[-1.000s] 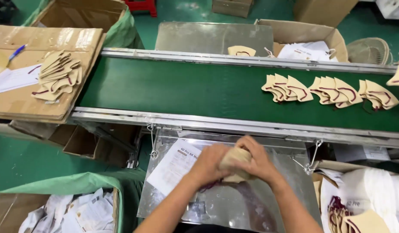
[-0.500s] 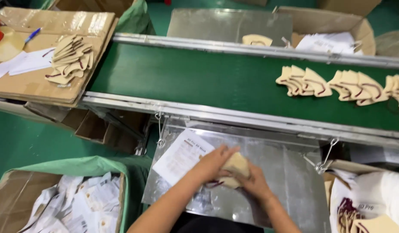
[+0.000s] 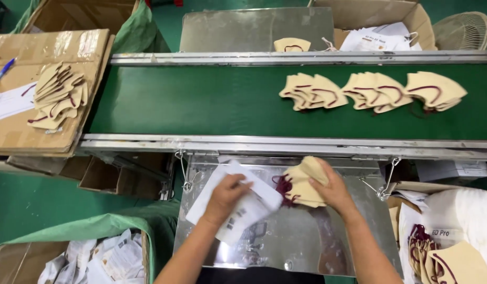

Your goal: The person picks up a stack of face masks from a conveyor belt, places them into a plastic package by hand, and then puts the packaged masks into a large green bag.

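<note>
1. A green conveyor belt (image 3: 201,100) with metal side rails crosses the scene.
2. Just below the conveyor belt hangs a shiny steel tray table (image 3: 327,247); another steel plate (image 3: 238,26) lies beyond it.
3. Left of the conveyor belt stands a flattened cardboard surface (image 3: 22,131).
4. Green floor (image 3: 27,205) lies under the conveyor belt's left end.
5. A fan (image 3: 464,29) sits past its far right.

— Under the right hand's (image 3: 335,192) fingers?
— Beige masks (image 3: 304,184) with maroon loops.
— By the left hand's (image 3: 225,197) fingers?
— A white pouch (image 3: 254,202), black print. Beyond the fingertips, a green belt (image 3: 191,100).
</note>
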